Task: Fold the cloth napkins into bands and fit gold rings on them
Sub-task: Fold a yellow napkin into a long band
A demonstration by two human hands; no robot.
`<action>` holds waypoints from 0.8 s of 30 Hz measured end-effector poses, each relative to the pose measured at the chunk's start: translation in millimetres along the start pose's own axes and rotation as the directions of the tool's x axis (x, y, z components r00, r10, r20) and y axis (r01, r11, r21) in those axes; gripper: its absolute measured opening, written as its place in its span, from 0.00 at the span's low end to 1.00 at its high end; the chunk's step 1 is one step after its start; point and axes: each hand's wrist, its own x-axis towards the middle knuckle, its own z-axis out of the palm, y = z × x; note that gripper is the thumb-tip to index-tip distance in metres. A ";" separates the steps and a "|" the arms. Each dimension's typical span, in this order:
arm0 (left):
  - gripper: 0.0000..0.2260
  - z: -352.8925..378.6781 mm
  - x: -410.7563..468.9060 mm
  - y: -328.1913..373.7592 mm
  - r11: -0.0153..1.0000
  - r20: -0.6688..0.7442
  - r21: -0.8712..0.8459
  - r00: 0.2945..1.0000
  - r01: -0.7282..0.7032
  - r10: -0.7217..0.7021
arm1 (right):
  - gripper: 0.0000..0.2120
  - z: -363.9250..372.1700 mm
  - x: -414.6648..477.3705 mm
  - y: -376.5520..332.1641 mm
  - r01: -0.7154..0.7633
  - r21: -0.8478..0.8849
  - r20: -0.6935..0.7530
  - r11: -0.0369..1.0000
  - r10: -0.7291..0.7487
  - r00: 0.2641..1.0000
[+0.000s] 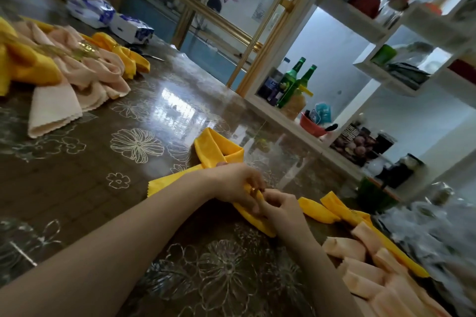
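Yellow napkin (219, 149), smooth cloth folded to a band, lies mid-desk (103, 188). The left hand (235, 183) pinches the gathered cloth at a gold ring (253, 190), and the right hand (282, 207) grips the band alongside. Ring apparently part-fitted. Peach folded bands (360, 260) at right seemingly await rings.

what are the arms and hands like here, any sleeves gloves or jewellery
Both forearms are bare, no sleeves in view. The left hand and right hand wear no gloves; no watch or bracelet on either wrist. The gold ring by the left hand may be a napkin ring rather than jewellery: unclear.
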 end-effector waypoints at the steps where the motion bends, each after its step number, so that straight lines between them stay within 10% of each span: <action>1: 0.24 -0.2 1.1 -1.4 1.000 -0.025 0.000 1.000 0.002 -0.002 | 0.12 -0.7 -0.7 -0.3 0.011 0.031 -0.001 0.999 -0.011 1.000; 15: 0.21 -13.9 -0.8 -22.4 0.997 -0.121 0.081 0.993 0.017 -0.007 | 0.13 8.6 -5.1 -7.8 -0.017 0.228 -0.305 0.973 0.088 0.948; 24: 0.20 -14.9 -2.8 -24.0 0.999 -0.215 0.028 0.976 0.037 -0.031 | 0.05 -12.8 -7.0 -26.4 -0.358 -0.139 -0.024 0.923 0.358 0.933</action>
